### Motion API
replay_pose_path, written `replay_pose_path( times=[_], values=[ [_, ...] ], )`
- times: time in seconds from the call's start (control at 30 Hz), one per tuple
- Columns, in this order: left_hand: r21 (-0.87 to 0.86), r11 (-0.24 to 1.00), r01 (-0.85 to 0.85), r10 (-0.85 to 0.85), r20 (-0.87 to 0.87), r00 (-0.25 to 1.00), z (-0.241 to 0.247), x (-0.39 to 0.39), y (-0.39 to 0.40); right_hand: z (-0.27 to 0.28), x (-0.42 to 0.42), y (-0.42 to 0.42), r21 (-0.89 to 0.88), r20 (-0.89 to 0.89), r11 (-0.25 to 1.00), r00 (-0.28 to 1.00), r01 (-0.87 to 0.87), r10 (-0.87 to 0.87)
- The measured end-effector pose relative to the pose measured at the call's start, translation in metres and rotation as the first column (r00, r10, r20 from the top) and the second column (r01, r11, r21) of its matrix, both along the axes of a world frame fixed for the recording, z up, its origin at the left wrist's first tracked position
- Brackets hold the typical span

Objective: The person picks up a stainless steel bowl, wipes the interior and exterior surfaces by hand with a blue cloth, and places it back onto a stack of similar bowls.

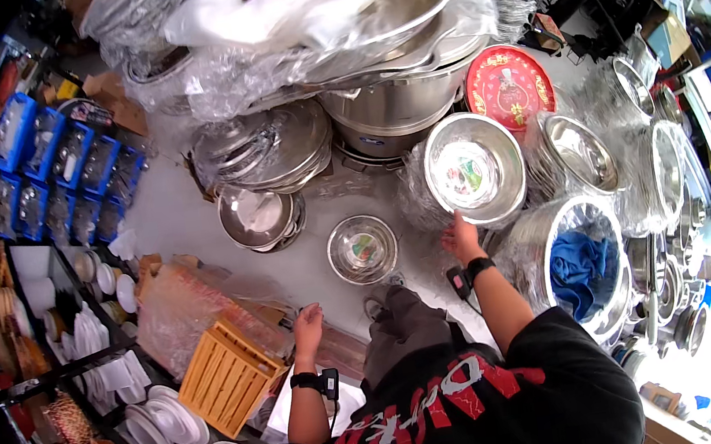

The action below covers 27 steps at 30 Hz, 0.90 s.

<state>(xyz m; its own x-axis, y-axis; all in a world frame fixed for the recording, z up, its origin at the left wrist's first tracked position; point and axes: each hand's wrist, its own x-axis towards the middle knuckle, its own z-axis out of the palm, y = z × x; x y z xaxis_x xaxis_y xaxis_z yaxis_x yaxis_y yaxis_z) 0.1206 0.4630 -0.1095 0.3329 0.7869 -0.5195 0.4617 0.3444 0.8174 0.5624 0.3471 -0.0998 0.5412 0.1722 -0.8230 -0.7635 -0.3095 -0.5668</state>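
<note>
My right hand (462, 239) is at the near rim of a shiny steel basin (508, 166), one finger overlapping the rim. Whether it grips the rim or only touches it, I cannot tell. That basin tops a stack wrapped in clear plastic (415, 178). My left hand (308, 329) hangs over the floor side, fingers loosely curled together, with nothing visible in it. Between the hands, a smaller steel basin (341, 254) rests on the grey floor, a coloured label inside its bottom. Farther off stands another steel bowl (239, 226) on a stack.
Large steel pots (381, 109) and plastic-wrapped pans stand ahead. A red round tray (507, 87) leans beside them. At right, a wrapped pot stack (531, 267) holds blue cloth (577, 268). A slatted wooden crate (225, 378), white plates (170, 421) and blue bins (46, 143) line the left.
</note>
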Motion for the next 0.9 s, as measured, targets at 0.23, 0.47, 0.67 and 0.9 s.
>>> replay_pose_path(
  times=[0.23, 0.47, 0.67, 0.9],
  values=[
    [0.036, 0.999, -0.005, 0.005, -0.009, 1.000, 0.064, -0.017, 0.004, -0.027, 0.050, -0.023, -0.001, -0.077, 0.987, 0.984, 0.159, -0.158],
    [0.025, 0.999, -0.034, 0.036, -0.065, 0.997, 0.123, -0.030, -0.002, -0.046, 0.063, -0.036, -0.028, 0.057, 0.990, 0.989, 0.137, -0.135],
    [0.109, 0.992, -0.070, 0.072, -0.009, 0.997, 0.120, -0.034, 0.008, 0.001, 0.051, -0.025, 0.033, 0.204, 0.945, 0.924, 0.324, -0.324],
    [0.089, 0.995, -0.040, 0.029, 0.121, 0.992, 0.134, -0.005, 0.014, 0.099, 0.072, -0.006, 0.374, -0.004, 0.832, 0.898, 0.410, -0.441]
  ],
)
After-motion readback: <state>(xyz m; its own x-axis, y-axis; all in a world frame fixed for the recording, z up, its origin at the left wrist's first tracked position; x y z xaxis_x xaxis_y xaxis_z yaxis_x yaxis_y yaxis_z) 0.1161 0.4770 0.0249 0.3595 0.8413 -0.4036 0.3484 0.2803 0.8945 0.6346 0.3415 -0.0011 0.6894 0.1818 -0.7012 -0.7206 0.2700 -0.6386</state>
